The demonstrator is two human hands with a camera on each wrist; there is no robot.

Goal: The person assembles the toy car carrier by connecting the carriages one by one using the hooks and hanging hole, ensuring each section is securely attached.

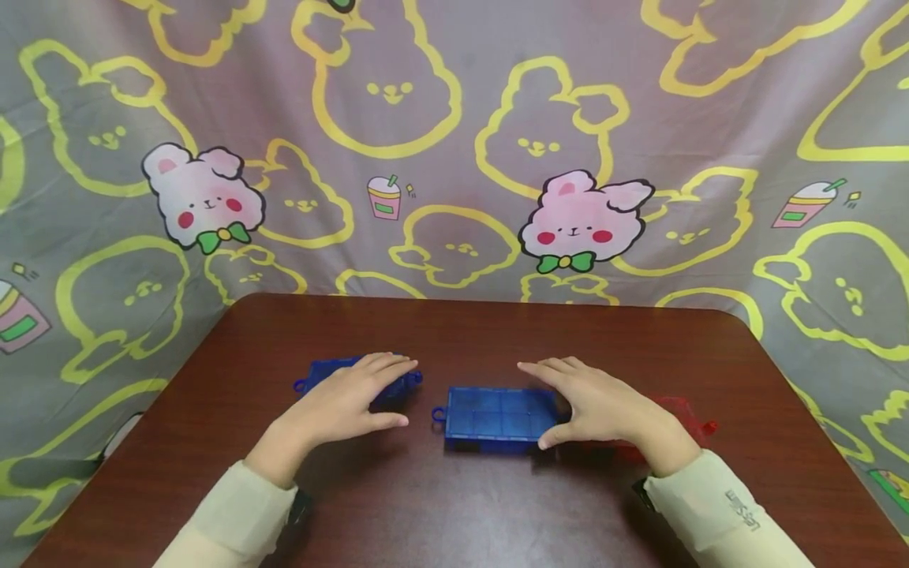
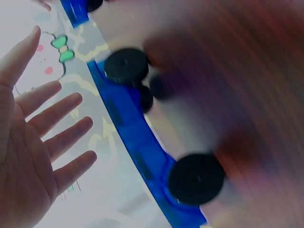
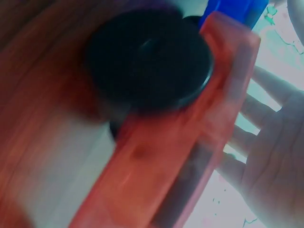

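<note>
Three see-through plastic toy wagons stand in a row on the table. My left hand is spread over the left blue wagon, hiding much of it, and holds nothing. In the left wrist view this blue wagon shows black wheels, with the fingers straight beyond its side. The middle blue wagon has a ring at its left end. My right hand, fingers and thumb apart, overlaps its right end and part of the red wagon. In the right wrist view the red wagon lies before the open palm.
The wagons stand on a dark brown table with rounded far corners. A grey curtain printed with rabbits and cups hangs right behind and along the sides.
</note>
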